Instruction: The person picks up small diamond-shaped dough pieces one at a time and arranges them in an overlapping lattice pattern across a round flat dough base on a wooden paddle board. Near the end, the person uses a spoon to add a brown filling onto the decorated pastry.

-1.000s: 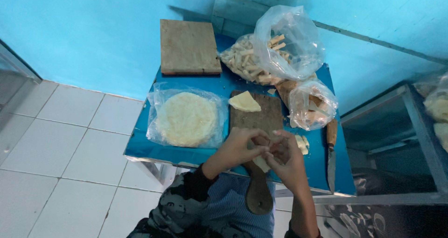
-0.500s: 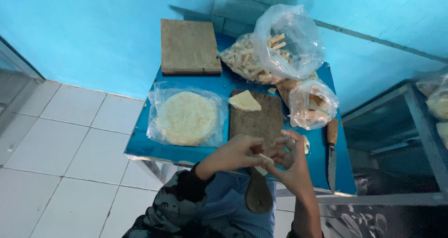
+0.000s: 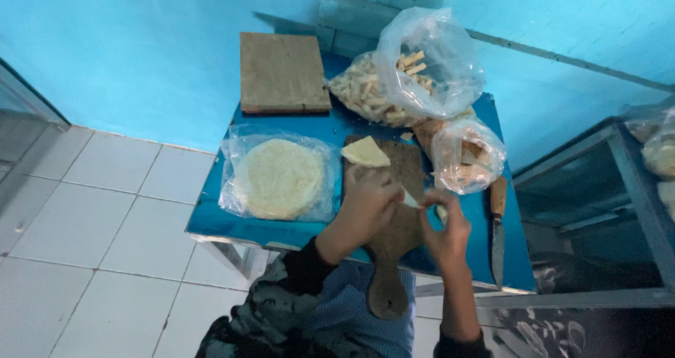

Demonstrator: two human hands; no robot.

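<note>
While both hands meet over the middle of the desk, a small pale piece of dough (image 3: 410,200) sits pinched between them, just above the paddle-shaped wooden board (image 3: 397,238). The left hand (image 3: 369,203) has its fingers curled down around one end of the piece, and the right hand (image 3: 446,233) closes its fingertips on the other end, so both are clenched on it; how much of the piece is hidden inside the hands I cannot tell. On the far part of the board lies a folded triangle of dough (image 3: 365,152), apart from the hands. The board's handle hangs over the near edge of the blue desk (image 3: 211,221), above the person's lap.

To the left of the board a clear plastic bag holding a stack of round flat wrappers (image 3: 279,179) rests flat. To the right, a small clear bag (image 3: 467,154) stands near the right hand, and beyond it a big clear bag of pale sticks (image 3: 404,77) fills the far corner. A square wooden block (image 3: 283,72) lies at the far left. A knife with a wooden handle (image 3: 498,224) lies along the right edge, blade toward the person.
</note>
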